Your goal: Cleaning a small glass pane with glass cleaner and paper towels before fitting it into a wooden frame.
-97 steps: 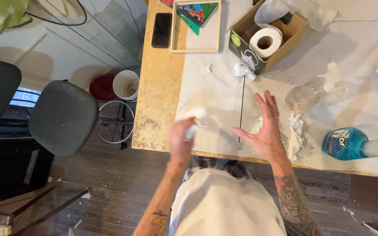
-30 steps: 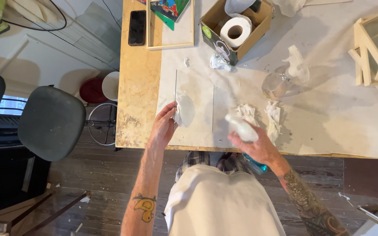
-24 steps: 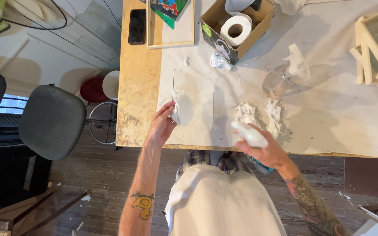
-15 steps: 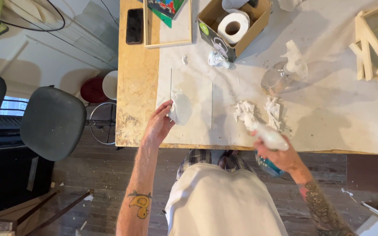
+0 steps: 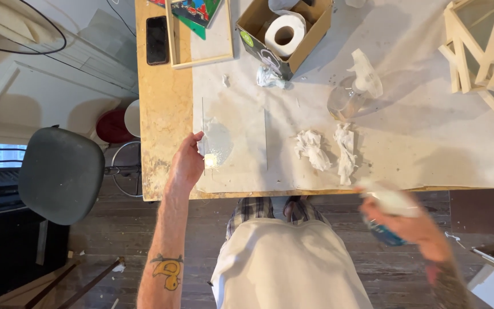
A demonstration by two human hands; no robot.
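We are mid-clean on the glass pane (image 5: 235,137), which lies flat near the table (image 5: 167,86) front edge. Our left hand (image 5: 187,163) steadies the pane's left edge, fingers loosely curled against it. Our right hand (image 5: 413,226), blurred, grips the spray bottle (image 5: 387,214), now pulled off past the table edge, farther than half a second ago. Wiping looks next, with the paper wads (image 5: 327,149) right of the pane.

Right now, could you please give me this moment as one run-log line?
left hand: on glass pane edge | right hand: holds spray bottle off table | paper wads: on table
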